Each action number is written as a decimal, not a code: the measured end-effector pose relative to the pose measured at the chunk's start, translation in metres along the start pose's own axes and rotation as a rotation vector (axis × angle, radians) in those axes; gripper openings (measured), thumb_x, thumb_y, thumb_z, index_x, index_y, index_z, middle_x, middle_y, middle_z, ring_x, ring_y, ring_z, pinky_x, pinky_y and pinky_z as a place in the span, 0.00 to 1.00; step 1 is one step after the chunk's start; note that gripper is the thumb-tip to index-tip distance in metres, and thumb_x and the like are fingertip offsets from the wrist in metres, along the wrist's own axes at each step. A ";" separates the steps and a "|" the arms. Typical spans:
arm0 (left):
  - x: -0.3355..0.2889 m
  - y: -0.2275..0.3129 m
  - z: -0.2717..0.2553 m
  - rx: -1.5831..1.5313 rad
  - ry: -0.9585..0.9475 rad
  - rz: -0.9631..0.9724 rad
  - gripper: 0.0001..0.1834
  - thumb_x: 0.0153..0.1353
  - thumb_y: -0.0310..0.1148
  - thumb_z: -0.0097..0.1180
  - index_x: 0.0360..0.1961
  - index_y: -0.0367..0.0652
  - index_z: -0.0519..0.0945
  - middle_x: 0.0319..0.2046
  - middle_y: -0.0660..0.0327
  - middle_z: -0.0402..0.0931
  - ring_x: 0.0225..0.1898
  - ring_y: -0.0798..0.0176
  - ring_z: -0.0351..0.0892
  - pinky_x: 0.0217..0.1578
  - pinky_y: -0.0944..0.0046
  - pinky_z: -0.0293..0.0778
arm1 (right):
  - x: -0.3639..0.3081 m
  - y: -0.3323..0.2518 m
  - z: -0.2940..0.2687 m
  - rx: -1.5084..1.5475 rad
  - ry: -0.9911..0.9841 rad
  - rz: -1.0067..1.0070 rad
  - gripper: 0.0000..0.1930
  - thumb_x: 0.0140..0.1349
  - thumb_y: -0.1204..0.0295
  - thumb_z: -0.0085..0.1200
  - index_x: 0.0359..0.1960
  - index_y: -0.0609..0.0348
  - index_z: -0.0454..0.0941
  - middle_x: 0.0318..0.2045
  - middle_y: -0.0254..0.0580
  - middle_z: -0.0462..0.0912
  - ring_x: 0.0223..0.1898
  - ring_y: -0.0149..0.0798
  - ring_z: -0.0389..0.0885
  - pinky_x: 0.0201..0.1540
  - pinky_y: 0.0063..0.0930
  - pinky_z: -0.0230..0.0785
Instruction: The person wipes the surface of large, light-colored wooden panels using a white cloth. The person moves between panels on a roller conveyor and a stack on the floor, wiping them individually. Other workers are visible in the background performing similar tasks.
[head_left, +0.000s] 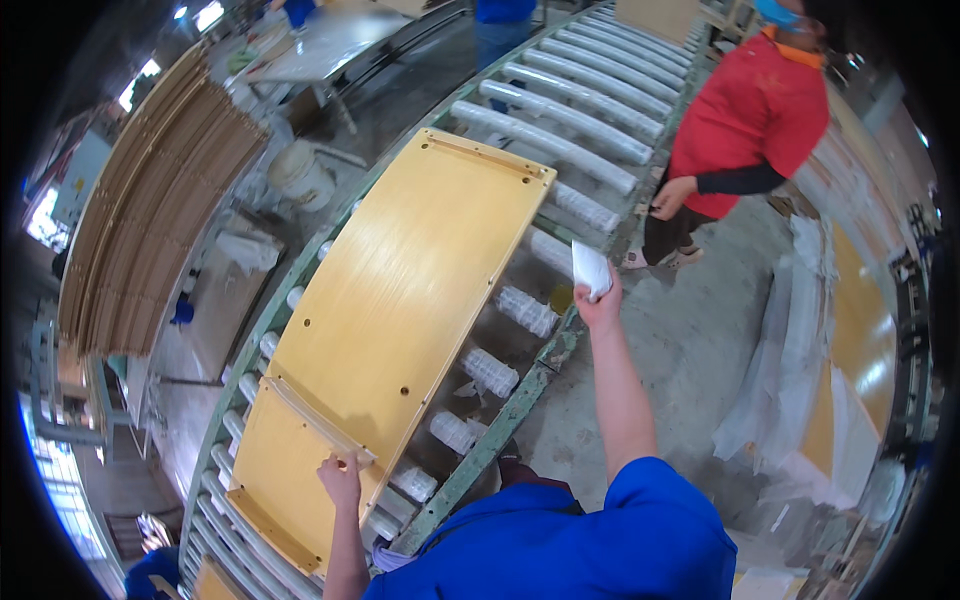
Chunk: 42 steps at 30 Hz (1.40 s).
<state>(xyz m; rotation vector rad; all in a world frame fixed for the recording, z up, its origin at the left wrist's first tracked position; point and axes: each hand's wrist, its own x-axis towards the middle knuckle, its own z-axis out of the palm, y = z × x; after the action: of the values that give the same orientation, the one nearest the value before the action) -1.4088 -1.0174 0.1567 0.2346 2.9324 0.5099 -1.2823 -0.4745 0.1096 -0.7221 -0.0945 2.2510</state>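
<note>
Blue cloth sleeve (pixel 672 505): nearest.
Right fingers (pixel 612 290): held flat white packet (pixel 590 268).
Left fingers (pixel 346 464): grip unclear.
Yellow wooden panel (pixel 385 270): looked stiff, edge-liftable.

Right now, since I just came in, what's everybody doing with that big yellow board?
A person in blue is working at the board, which lies on a row of rollers. Their left hand is at the near end of a raised strip across the board; I can't tell if it grips it. Their right hand holds up something white, off to the board's right. A person in red stands beside the rollers on the right.
</note>
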 end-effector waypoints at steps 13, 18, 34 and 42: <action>0.035 0.194 0.043 -0.364 0.042 0.783 0.19 0.57 0.42 0.58 0.41 0.37 0.78 0.34 0.52 0.73 0.41 0.49 0.70 0.41 0.52 0.67 | -0.209 -0.046 -0.077 0.313 -0.382 0.019 0.22 0.61 0.54 0.48 0.53 0.48 0.73 0.53 0.48 0.75 0.39 0.45 0.78 0.17 0.20 0.61; -0.062 0.171 0.040 -0.594 -0.278 0.806 0.15 0.59 0.35 0.56 0.21 0.36 0.71 0.20 0.55 0.68 0.24 0.61 0.66 0.28 0.61 0.64 | -0.281 -0.057 -0.129 0.326 -0.416 -0.050 0.22 0.60 0.60 0.46 0.55 0.48 0.72 0.54 0.48 0.73 0.42 0.47 0.79 0.19 0.23 0.66; -0.249 0.128 0.112 -0.315 -0.853 0.945 0.09 0.59 0.35 0.56 0.34 0.39 0.77 0.22 0.56 0.78 0.24 0.65 0.77 0.28 0.65 0.72 | -0.434 -0.146 -0.249 0.458 -0.378 -0.293 0.23 0.59 0.54 0.46 0.52 0.51 0.73 0.51 0.51 0.74 0.38 0.45 0.79 0.20 0.27 0.65; -0.309 0.293 0.196 -0.052 -1.207 1.175 0.14 0.60 0.36 0.51 0.45 0.44 0.77 0.27 0.55 0.80 0.30 0.62 0.80 0.34 0.63 0.74 | -0.484 -0.276 -0.284 0.420 -0.439 -0.485 0.29 0.61 0.43 0.42 0.56 0.47 0.70 0.51 0.55 0.73 0.36 0.46 0.78 0.19 0.25 0.65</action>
<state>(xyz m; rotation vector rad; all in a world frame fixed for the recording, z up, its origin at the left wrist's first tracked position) -1.0352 -0.7378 0.1146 1.5823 1.3740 0.3265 -0.6865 -0.6531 0.1758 0.0310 -0.0034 1.8336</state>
